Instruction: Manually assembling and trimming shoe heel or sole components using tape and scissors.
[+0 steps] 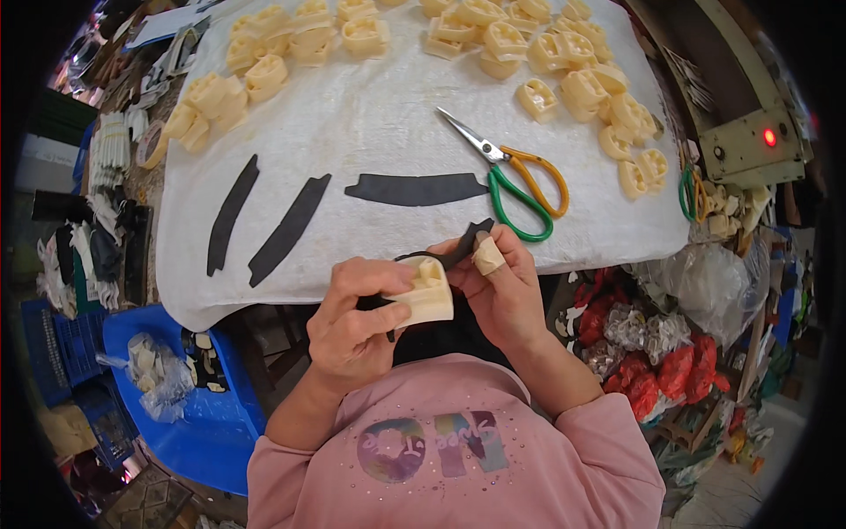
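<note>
1. White table (pixel 304 132): one, its far edge cut off.
2. Pink shirt (pixel 564 472): one, cut off below; decorative lettering crosses the chest.
3. Blue chair (pixel 189 436): one, partly hidden by table and arm.
4. Hands: two. The left hand (pixel 348 335) pinches a cream block (pixel 432 298) before the table's near edge; the right hand (pixel 513 295) grips a black strip (pixel 460 250) bent against it, partly hidden by fingers.
5. Scissors (pixel 529 181): two pairs, one on the table, another beyond its right side, blades unclear.
6. Loose strips (pixel 414 189): three, flat.
7. Loose blocks (pixel 537 100): heaped, too overlapped to count.
</note>
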Available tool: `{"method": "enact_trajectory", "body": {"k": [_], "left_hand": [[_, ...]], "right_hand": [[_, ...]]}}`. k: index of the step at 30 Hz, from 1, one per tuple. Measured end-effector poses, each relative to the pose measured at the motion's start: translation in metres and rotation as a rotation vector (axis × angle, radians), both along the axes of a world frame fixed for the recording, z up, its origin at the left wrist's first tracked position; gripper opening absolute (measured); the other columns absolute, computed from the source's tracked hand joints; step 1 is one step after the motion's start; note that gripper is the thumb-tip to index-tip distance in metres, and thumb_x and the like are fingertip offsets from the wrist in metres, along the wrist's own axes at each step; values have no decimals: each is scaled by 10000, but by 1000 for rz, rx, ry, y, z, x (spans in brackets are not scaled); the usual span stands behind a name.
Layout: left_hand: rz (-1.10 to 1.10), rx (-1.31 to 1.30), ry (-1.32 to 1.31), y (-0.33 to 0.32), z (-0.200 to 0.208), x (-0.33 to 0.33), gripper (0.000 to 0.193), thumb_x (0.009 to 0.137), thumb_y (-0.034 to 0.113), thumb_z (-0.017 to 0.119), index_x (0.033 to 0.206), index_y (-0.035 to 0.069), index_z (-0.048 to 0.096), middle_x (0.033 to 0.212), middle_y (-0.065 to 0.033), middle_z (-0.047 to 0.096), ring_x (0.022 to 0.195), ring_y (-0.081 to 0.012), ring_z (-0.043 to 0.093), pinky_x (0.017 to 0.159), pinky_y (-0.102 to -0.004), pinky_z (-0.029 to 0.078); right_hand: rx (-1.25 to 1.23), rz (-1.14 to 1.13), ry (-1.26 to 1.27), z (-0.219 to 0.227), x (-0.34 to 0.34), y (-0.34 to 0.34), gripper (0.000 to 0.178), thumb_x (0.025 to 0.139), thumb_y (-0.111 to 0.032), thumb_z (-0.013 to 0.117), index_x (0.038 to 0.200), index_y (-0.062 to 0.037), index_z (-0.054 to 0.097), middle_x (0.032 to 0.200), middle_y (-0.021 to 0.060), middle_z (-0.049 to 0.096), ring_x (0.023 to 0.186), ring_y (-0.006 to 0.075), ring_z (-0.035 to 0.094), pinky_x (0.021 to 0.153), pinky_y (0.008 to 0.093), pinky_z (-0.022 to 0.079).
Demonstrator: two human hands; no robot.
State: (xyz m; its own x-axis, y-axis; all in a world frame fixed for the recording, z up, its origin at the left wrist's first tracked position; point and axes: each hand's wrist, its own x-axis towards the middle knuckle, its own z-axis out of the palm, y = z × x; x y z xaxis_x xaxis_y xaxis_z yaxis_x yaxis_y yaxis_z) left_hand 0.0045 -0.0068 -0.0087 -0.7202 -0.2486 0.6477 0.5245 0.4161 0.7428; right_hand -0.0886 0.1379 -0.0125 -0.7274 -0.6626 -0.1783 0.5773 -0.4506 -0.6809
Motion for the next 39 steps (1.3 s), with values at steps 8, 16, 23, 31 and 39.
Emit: {"method": "enact_trajectory", "body": {"k": [8, 16, 23, 31, 39], "left_hand": [[176, -501, -49, 6, 9, -9, 407, 601, -128, 665, 949, 40, 539, 921, -138, 569, 790, -292, 605, 596, -328, 434], [270, -564, -51, 18, 12, -17, 171, 648, -26, 626, 799, 4, 553, 783, -107, 512, 628, -226, 477, 502, -308, 347], [276, -628, -109, 12, 11, -16, 175, 647, -26, 622, 801, 18, 551, 767, -89, 499, 631, -224, 460, 527, -341, 342], [27, -92, -162, 9, -1, -13, 184, 742, -127, 597, 818, 23, 523, 895, -139, 579, 814, -266, 595, 667, -315, 472], [-58, -322, -122, 6, 1, -16, 259, 687, -108, 659, 843, 43, 518, 912, -126, 588, 824, -253, 605, 701, -312, 462]], "right_hand": [[212, -112, 328, -18, 12, 12, 172, 960, -147, 445, 958, 7, 520, 852, 12, 542, 786, 74, 560, 810, 277, 502], [250, -35, 566, -16, 8, 13, 292, 907, -68, 444, 1168, 30, 530, 990, 126, 648, 863, 137, 629, 767, 255, 493], [363, -3, 679, -6, 3, 11, 278, 910, -77, 440, 1148, 34, 532, 1008, 157, 650, 875, 168, 638, 779, 274, 493], [325, 431, 360, 1, -53, 19, 405, 793, -89, 680, 1167, -14, 542, 1053, 122, 617, 947, 186, 601, 859, 324, 498], [313, 535, 519, 4, -58, 13, 542, 698, -102, 765, 1169, -3, 517, 1049, 104, 580, 985, 159, 570, 835, 291, 507]]}}
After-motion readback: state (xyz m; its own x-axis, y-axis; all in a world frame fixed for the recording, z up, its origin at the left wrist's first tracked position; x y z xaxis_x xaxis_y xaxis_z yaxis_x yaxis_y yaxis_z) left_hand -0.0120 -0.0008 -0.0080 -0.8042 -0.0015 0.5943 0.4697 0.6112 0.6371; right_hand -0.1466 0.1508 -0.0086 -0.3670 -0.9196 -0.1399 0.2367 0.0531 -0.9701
